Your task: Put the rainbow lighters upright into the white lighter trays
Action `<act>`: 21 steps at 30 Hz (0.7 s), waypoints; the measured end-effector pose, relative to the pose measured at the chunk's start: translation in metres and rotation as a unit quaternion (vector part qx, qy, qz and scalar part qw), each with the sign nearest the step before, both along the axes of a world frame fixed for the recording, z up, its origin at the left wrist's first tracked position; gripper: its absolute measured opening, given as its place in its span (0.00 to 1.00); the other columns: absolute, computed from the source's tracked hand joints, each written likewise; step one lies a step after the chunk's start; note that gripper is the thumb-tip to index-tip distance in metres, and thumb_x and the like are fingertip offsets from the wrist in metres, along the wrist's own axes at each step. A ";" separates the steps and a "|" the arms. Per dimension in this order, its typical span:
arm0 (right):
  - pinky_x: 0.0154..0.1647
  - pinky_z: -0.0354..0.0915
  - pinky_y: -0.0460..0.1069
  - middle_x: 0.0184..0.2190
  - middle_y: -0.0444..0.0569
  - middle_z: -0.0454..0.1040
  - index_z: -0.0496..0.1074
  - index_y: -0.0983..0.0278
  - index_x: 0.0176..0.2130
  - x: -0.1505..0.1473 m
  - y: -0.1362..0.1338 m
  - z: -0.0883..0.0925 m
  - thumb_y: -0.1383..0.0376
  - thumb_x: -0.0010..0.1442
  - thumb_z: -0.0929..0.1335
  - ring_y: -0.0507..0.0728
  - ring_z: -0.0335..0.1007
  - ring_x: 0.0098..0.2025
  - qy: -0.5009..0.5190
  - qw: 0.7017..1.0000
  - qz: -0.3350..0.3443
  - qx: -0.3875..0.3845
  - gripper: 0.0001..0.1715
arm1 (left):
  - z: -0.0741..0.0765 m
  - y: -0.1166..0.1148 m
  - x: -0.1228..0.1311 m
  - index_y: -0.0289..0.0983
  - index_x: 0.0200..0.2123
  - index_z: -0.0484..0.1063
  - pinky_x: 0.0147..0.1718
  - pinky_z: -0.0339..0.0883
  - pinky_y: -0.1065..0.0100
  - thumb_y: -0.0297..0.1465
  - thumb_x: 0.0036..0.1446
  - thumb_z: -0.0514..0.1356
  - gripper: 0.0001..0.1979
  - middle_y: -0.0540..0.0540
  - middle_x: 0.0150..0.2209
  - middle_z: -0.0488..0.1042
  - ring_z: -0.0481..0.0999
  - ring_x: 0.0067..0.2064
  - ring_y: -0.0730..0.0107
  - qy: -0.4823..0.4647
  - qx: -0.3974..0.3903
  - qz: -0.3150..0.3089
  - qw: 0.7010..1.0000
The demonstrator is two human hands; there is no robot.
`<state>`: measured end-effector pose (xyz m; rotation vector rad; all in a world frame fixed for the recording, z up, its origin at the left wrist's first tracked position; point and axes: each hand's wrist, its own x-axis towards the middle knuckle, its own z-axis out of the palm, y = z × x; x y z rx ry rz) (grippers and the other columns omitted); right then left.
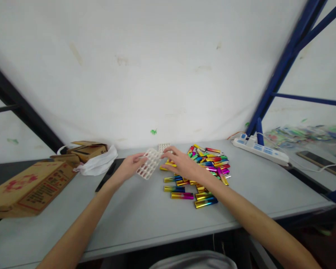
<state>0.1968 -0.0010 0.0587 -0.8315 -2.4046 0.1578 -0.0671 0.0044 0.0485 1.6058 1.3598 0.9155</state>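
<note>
My left hand (pixel 130 166) pinches the left edge of a white perforated tray (pixel 149 164), which has rows of small holes and is tilted above the table. Close by the tray's upper right corner is my right hand (pixel 180 161), fingers bent and apart; whether a fingertip touches the tray I cannot tell. A second white perforated tray (pixel 164 146) lies behind, partly hidden. Under and beyond my right hand spreads a pile of shiny, lighter-shaped tubes (pixel 210 164) in gold, blue, magenta, red and green. Several loose ones, such as a gold-and-blue tube (pixel 206 202), lie nearer the front edge.
On the left of the grey table (pixel 140 216) are a cardboard box (pixel 30 186), an opened carton (pixel 91 149), a white plastic bag (pixel 99 162) and a dark flat object (pixel 109 175). A power strip (pixel 260 149) and phone (pixel 323 164) are at right, near a blue frame (pixel 280 67).
</note>
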 end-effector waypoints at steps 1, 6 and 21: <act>0.56 0.69 0.55 0.54 0.56 0.72 0.73 0.63 0.54 0.009 0.003 -0.001 0.60 0.73 0.65 0.58 0.74 0.50 -0.008 1.000 -0.008 -0.009 0.15 | -0.002 -0.004 -0.009 0.33 0.55 0.78 0.30 0.74 0.65 0.54 0.54 0.64 0.36 0.43 0.33 0.84 0.81 0.32 0.58 0.053 -0.009 -0.013 0.998; 0.55 0.67 0.57 0.47 0.59 0.77 0.79 0.66 0.50 0.062 0.024 -0.009 0.63 0.69 0.69 0.63 0.74 0.50 -0.143 0.986 -0.046 -0.067 0.13 | -0.010 -0.014 -0.026 0.37 0.50 0.83 0.45 0.74 0.60 0.49 0.61 0.57 0.27 0.41 0.43 0.85 0.82 0.44 0.51 0.281 0.083 -0.040 0.955; 0.50 0.67 0.53 0.42 0.55 0.78 0.75 0.65 0.45 0.084 0.040 -0.033 0.62 0.73 0.64 0.59 0.73 0.44 -0.088 0.992 -0.069 -0.064 0.12 | -0.022 0.023 0.049 0.36 0.49 0.80 0.52 0.69 0.58 0.39 0.69 0.53 0.19 0.36 0.46 0.80 0.79 0.49 0.53 0.375 0.213 -0.157 0.888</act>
